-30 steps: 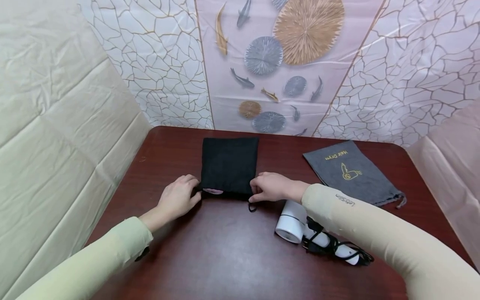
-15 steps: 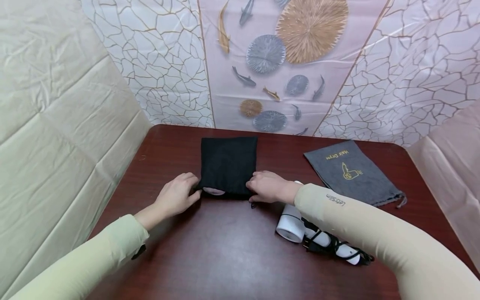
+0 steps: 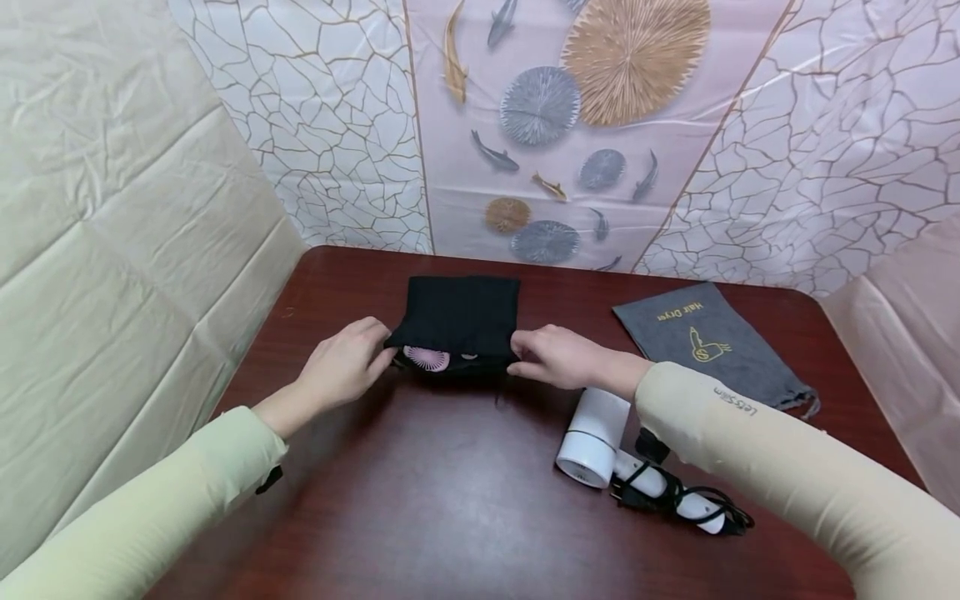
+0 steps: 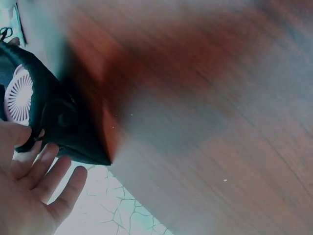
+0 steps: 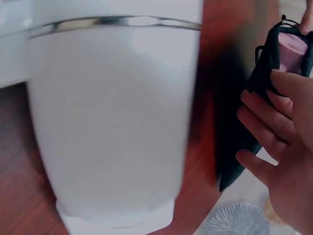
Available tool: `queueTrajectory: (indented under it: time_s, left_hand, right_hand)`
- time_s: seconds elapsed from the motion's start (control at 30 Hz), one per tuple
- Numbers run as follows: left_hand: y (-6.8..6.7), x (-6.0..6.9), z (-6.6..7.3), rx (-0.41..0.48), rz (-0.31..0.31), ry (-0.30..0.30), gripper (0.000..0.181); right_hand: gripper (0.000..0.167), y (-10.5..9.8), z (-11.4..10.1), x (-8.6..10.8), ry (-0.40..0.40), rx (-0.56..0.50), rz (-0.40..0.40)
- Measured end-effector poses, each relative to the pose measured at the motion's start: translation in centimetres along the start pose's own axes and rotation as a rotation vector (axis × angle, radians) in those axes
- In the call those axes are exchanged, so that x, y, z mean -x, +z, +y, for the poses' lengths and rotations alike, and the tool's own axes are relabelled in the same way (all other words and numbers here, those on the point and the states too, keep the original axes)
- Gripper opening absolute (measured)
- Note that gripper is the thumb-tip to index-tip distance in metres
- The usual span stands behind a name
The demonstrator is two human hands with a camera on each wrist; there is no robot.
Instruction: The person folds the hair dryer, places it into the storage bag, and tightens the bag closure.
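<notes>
A black drawstring pouch (image 3: 463, 312) lies near the far side of the table, its mouth facing me. My left hand (image 3: 341, 362) pinches the left corner of the mouth between thumb and finger; in the left wrist view its other fingers are spread. My right hand (image 3: 558, 358) pinches the mouth's right corner. Inside the raised opening shows a pink thing with a round, radially slotted grille (image 4: 19, 98). The right wrist view shows a pink rounded end (image 5: 292, 49) in the pouch. The rest of the pink thing is hidden by the cloth.
A white hair dryer (image 3: 596, 437) lies by my right forearm, its black cord (image 3: 671, 492) wrapped round the handle. Behind it, a grey drawstring bag (image 3: 660, 342) printed "Hair Dryer" lies flat. Patterned sheeting (image 3: 345, 133) rises behind the table's far edge.
Both hands have lifted the pouch's mouth and moved it slightly away from me. The opening is wider, and more of the pink grille shows. The white hair dryer is less covered by my right arm.
</notes>
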State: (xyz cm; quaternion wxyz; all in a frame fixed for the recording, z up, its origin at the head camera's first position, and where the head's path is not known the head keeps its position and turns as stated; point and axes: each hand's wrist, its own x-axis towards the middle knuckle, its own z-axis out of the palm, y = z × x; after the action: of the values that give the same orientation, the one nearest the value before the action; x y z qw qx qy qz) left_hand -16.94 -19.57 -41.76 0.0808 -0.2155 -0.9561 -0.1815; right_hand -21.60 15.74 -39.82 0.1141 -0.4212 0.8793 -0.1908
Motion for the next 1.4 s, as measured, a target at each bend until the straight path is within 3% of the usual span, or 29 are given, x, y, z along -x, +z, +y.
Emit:
queueTrajectory:
  time_s: [0.2,0.37,0.5,0.63,0.9,1.0,1.2,1.4]
  left_hand:
    - [-0.7,-0.4,0.0,0.022,-0.012,-0.059,0.014]
    - [-1.0,-0.5,0.0,0.008,-0.057,-0.045,0.015]
    - [-1.1,-0.3,-0.4,-0.018,-0.114,-0.002,0.017]
    - [-1.7,-0.1,-0.8,-0.028,-0.143,0.049,0.021]
    - [-4.3,-0.5,-1.4,0.03,-0.157,0.13,0.014]
    - [-5.2,-0.6,-1.6,0.044,-0.154,0.138,0.013]
    - [-6.5,-0.6,-2.4,0.048,-0.085,0.12,0.013]
    - [-6.9,-0.1,-3.1,0.034,-0.079,0.097,0.012]
  right_hand:
    - [0.024,-0.4,0.0,-0.1,0.061,-0.187,0.081]
    - [0.018,-0.3,0.3,0.1,0.09,-0.258,0.105]
    - [0.008,-0.5,0.4,0.7,0.06,-0.221,0.079]
    - [0.009,-1.3,0.3,1.4,0.011,-0.161,0.057]
    - [0.013,-3.9,0.1,2.4,-0.074,-0.048,0.137]
    - [0.013,-4.8,0.2,2.8,-0.08,-0.021,0.173]
    - [0.013,-5.9,0.9,4.0,-0.099,0.02,0.239]
    - [0.013,-5.9,2.2,5.3,-0.098,0.083,0.232]
